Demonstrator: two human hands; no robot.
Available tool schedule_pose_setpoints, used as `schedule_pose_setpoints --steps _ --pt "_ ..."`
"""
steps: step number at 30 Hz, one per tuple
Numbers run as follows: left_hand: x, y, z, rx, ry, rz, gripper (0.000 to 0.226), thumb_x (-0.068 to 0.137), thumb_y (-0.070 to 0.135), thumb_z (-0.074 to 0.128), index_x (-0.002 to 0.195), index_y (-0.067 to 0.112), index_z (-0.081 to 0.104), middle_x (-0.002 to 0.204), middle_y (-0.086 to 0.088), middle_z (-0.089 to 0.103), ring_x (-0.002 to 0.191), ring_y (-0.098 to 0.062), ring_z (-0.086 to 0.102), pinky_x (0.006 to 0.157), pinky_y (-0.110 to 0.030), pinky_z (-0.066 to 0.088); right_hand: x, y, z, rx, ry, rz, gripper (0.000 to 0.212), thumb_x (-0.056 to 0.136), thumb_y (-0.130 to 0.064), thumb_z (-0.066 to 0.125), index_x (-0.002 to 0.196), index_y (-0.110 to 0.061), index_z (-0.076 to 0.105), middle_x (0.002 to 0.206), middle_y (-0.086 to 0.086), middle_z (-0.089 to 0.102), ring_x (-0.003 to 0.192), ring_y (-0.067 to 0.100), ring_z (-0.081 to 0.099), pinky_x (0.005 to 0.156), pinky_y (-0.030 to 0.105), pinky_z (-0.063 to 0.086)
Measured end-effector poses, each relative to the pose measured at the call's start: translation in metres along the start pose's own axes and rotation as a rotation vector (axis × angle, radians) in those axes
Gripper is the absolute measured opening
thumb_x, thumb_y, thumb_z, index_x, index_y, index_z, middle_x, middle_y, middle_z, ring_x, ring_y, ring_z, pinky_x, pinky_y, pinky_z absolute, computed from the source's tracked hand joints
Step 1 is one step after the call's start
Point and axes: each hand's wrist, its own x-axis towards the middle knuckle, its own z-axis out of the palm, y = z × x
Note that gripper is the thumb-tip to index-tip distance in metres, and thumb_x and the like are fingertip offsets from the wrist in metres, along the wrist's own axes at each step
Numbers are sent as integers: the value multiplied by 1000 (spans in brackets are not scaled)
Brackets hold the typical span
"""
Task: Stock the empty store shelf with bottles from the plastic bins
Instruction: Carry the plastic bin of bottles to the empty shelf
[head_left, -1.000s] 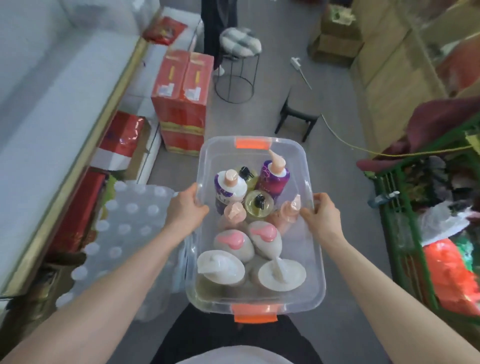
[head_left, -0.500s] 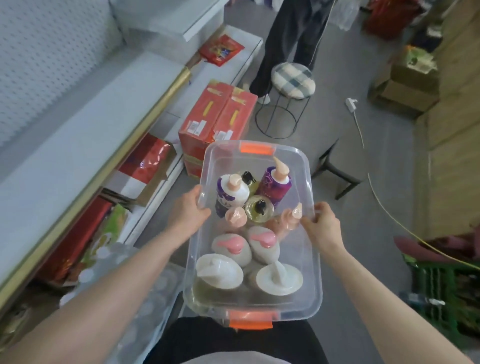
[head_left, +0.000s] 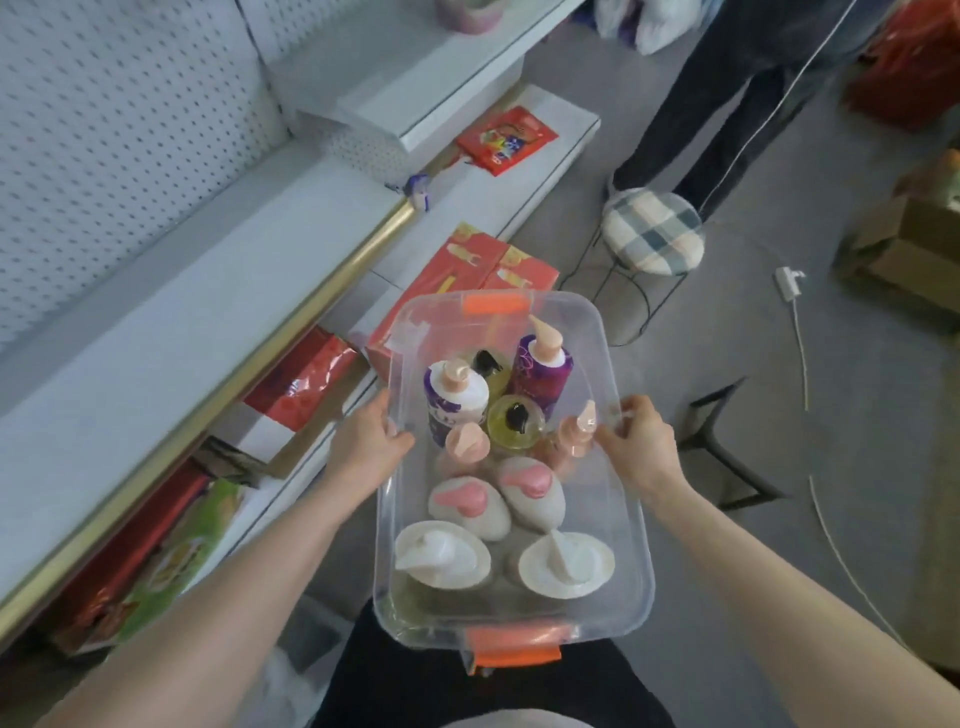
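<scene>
Bin (head_left: 571, 332) of clear plastic, orange latch at each short end, carried level in front of the body, just off the gold-trimmed front edge of the white shelf (head_left: 182, 322). Left hand (head_left: 366, 441) clamped over the middle of the left long rim, thumb hooked inside. Right hand (head_left: 641, 447) mirrored on the right long rim, fingers curled over the lip. Probably gripped at mid-length for balance, to keep everything upright.

Bottles (head_left: 457, 395) all inside the bin, standing with pump heads up, packed shoulder to shoulder: white-capped pair at the near end, pink-topped pair next, peach pumps in the middle, purple-labelled and yellow ones at the far end. None on the shelf yet. Looks like the carrying stage, with unloading to follow.

Purple labels with a pale pattern, no readable words. Red cartons (head_left: 467, 275) beyond the bin's far end, with yellow print too blurred to read.
</scene>
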Motion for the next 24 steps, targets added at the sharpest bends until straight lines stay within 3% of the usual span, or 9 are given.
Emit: schedule_pose_setpoints --steps 4,7,8,11,15,19,24 --pt "77 14 -4 -9 -70 -1 64 82 10 63 142 20 43 73 -1 55 68 -18 55 62 -30 43 53 -27 6 1 38 36 23 87 -17 64 103 -19 47 75 0 57 70 22 56 59 29 42" --pt "142 21 -13 64 -117 55 66 81 14 65 143 19 43 103 -14 66 94 -32 62 77 -35 47 87 -48 18 36 67 91 23 87 -16 63 103 -17 47 76 3 58 69 22 56 56 30 42" --pt "166 22 -18 86 -132 72 63 81 14 65 141 18 45 106 -17 65 97 -35 62 75 -34 45 99 -57 24 37 68 116 23 88 -16 63 104 -17 47 77 3 59 69 21 57 56 31 44" --pt "231 35 -35 137 -168 141 57 81 12 63 136 16 49 98 -22 64 92 -38 62 68 -34 43 131 -88 42 47 60 180 24 90 -17 62 108 -16 46 78 3 58 73 24 59 62 38 51" --pt "312 47 -51 229 -184 166 60 83 13 63 140 16 45 109 -22 63 96 -37 61 73 -35 43 175 -122 66 63 54 235 28 90 -18 61 112 -15 44 78 2 58 79 27 61 73 45 53" --pt "378 50 -58 256 -175 205 66 83 13 61 145 19 41 118 -21 62 106 -37 58 90 -39 47 215 -146 91 103 50 264 27 91 -16 56 114 -10 42 85 8 60 86 32 59 70 36 46" --pt "435 55 -51 285 -179 255 71 82 11 61 148 24 36 111 -23 63 101 -40 60 89 -44 49 255 -160 111 127 58 295 25 91 -16 54 112 -8 41 96 16 63 85 33 57 70 35 43"
